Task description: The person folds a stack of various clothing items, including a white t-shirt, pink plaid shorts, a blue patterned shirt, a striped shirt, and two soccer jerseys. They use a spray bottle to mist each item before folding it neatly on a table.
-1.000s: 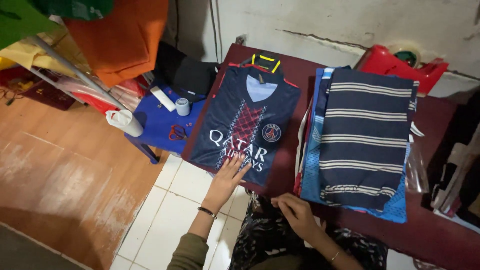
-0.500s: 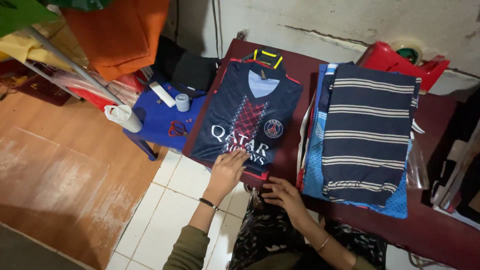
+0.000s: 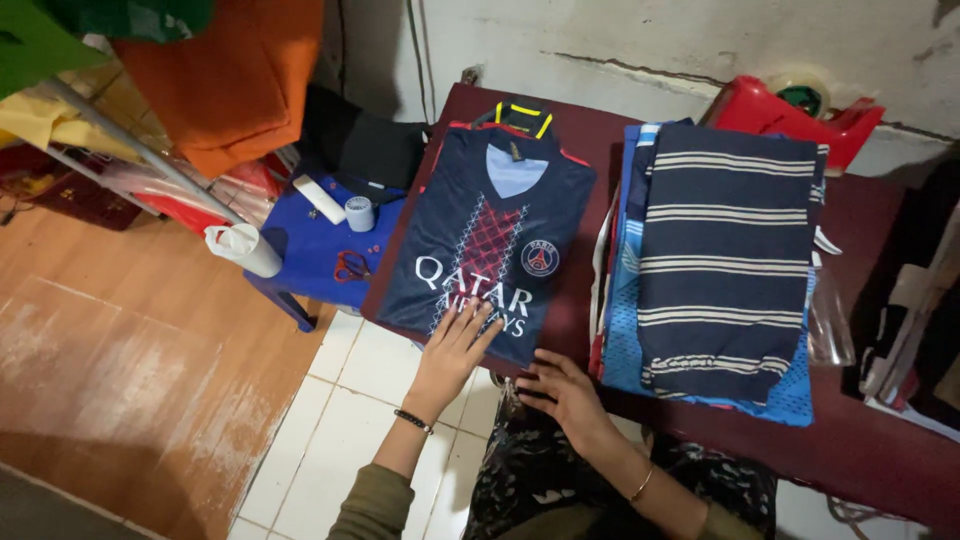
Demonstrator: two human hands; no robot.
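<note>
At the far upper left of the frame an orange garment (image 3: 245,75) hangs beside a green one (image 3: 40,40), above a slanted metal rail (image 3: 140,150). Below them lies the brown floor (image 3: 110,360), which gives way to white tiles (image 3: 330,430) toward the middle. A little to the right stands a blue stool (image 3: 310,255), carrying a white roll of tape (image 3: 359,213), a flat white bar (image 3: 319,198) and red-handled scissors (image 3: 349,266); a white cone of thread (image 3: 243,249) sits at its left edge.

Next comes the dark red table (image 3: 880,440), and on its left end lies the folded navy jersey (image 3: 485,245), collar toward the wall, white lettering and a round crest on its chest. Your left hand (image 3: 452,352) lies flat on the jersey's lower hem in the lower middle of the frame, fingers spread and pressing down, not gripping anything; a dark bead bracelet (image 3: 412,421) circles that wrist. Just to the right, your right hand (image 3: 562,392) rests at the jersey's lower right corner near the table edge, fingers loosely curled; you cannot tell whether it pinches the cloth.

Right of the jersey, close beside it, sits a stack of folded clothes (image 3: 720,270), topped by a navy shirt with pale stripes over light blue pieces. In the upper right a red plastic basket (image 3: 790,115) stands against the wall (image 3: 650,40).
</note>
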